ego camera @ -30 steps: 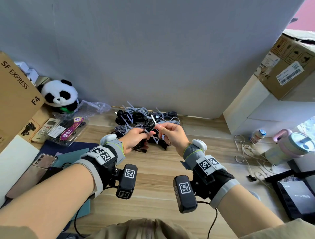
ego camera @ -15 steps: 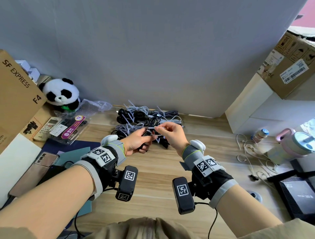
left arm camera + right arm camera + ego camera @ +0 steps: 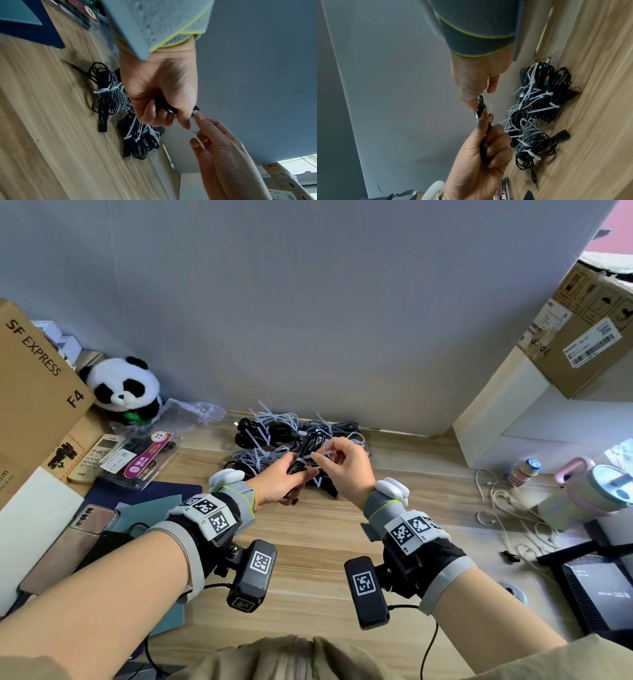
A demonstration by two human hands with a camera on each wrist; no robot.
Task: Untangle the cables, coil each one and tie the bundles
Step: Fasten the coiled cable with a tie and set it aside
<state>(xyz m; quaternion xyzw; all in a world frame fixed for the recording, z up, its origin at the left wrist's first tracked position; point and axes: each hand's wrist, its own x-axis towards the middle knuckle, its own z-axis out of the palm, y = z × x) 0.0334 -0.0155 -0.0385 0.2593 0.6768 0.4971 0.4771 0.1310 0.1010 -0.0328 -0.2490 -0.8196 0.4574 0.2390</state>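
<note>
My left hand (image 3: 297, 474) grips a coiled black cable (image 3: 310, 444) just above the wooden desk (image 3: 308, 559); its fingers are curled round the coil (image 3: 169, 109). A white zip tie (image 3: 320, 455) circles the coil. My right hand (image 3: 325, 457) pinches the tie's tail at the coil, thumb against forefinger (image 3: 491, 86). Behind the hands, against the wall, lies a pile of black and grey cable bundles (image 3: 270, 436), each bound with white ties (image 3: 537, 94). The held coil's lower part is hidden in my left palm (image 3: 483, 148).
At the left are an SF Express carton (image 3: 37, 385), a panda toy (image 3: 125, 388), a remote (image 3: 97, 453), a blister pack (image 3: 144, 460) and a phone (image 3: 87, 522). At the right lie white earphones (image 3: 503, 508), a bottle (image 3: 524, 470), a pink cup (image 3: 603, 487) and a black box (image 3: 603, 587).
The tie's tail stood upright a second ago; now it lies level at the coil, pinched in my right hand. Both hands stay close together over the pile.
</note>
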